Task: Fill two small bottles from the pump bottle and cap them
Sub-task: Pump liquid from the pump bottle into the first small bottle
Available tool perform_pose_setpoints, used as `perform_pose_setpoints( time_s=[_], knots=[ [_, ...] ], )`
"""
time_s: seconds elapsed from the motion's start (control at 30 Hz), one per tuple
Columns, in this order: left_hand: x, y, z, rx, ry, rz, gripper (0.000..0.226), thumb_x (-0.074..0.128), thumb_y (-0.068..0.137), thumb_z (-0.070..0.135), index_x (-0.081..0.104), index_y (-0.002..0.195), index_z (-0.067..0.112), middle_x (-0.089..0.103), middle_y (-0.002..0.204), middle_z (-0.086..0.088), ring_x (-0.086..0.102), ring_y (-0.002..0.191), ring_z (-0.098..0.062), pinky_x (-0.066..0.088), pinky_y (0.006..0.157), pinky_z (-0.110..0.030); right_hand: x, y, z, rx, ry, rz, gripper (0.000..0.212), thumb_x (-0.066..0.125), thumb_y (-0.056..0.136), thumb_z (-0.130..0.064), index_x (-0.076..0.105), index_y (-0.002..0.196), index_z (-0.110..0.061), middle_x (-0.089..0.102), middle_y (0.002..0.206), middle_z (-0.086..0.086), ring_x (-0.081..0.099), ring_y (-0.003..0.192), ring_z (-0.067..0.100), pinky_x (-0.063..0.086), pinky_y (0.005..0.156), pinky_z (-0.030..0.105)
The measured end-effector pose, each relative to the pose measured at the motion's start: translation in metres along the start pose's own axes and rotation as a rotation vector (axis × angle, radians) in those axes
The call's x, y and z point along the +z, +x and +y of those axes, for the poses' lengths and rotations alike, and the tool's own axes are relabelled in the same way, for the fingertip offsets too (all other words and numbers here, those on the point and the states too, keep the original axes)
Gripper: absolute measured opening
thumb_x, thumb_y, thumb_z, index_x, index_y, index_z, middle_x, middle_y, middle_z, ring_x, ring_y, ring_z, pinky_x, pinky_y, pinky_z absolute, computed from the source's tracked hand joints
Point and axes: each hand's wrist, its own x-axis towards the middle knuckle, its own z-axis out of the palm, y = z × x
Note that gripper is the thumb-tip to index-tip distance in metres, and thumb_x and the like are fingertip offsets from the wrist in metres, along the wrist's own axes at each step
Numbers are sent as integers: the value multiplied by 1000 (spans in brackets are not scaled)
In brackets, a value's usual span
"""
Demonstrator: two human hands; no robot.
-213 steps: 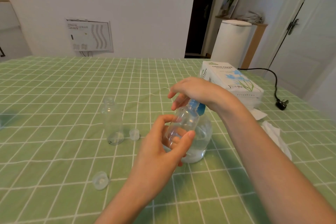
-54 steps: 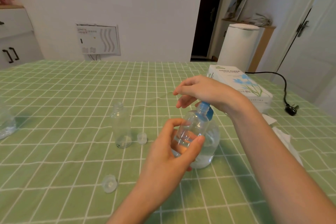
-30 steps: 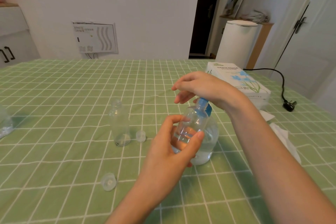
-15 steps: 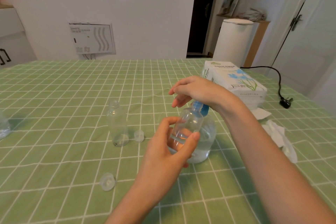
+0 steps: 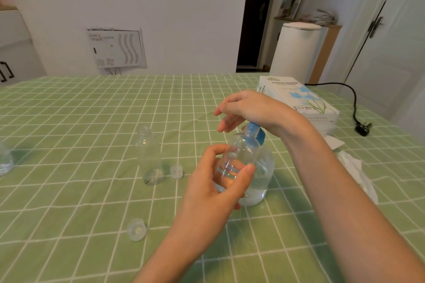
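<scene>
- My left hand [image 5: 213, 193] gripped the bottle [image 5: 241, 151] in front of the pump bottle [image 5: 265, 167].
- My right hand [image 5: 248, 108], fingers loose, kept pressing the pump [image 5: 259, 135].
- Level barely rose; second bottle [image 5: 149, 156], left of it, stayed unfilled.

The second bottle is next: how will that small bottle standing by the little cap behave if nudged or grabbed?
The standing small bottle looks tall, narrow and nearly empty: probably light, apt to tip if nudged high. Its smooth clear wall may slip in a loose grip; tipped, it would likely roll.
</scene>
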Motion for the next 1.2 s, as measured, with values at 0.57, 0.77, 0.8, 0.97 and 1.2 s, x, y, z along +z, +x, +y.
perform_pose_setpoints(
  time_s=[0.57,0.77,0.8,0.97,1.2],
  knots=[
    [0,0,0,8,16,-3,37,61,66,48,55,99,32,65,69,19,59,55,-1,45,46,-11,-5,1,-2,56,-112,2,25,51,93,-32,63,107,-16,74,84,2,67,96,24,47,99,43],
    [-1,-1,-1,17,6,-10,36,62,67,47,55,99,31,66,71,17,59,57,-3,46,48,-12,-1,1,0,43,-80,5,24,51,94,-25,65,108,-12,75,88,8,65,104,30,44,102,46],
    [-1,-1,-1,17,8,-12,35,62,67,47,55,98,32,66,71,17,59,57,-3,46,48,-12,-1,1,0,40,-74,4,23,51,94,-24,65,108,-12,75,87,8,64,105,30,43,102,46],
    [-2,-1,-3,2,16,-14,35,61,66,49,55,97,34,66,71,18,59,56,-3,47,48,-13,3,3,5,42,-57,-7,20,54,93,-23,66,105,-13,74,86,8,62,109,35,43,103,49],
    [-2,0,-6,-1,10,-8,32,61,66,49,55,95,37,66,74,20,59,58,-2,48,48,-14,3,3,8,56,-30,-1,21,52,93,-25,67,104,-14,75,90,9,62,109,34,42,103,47]
  ],
)
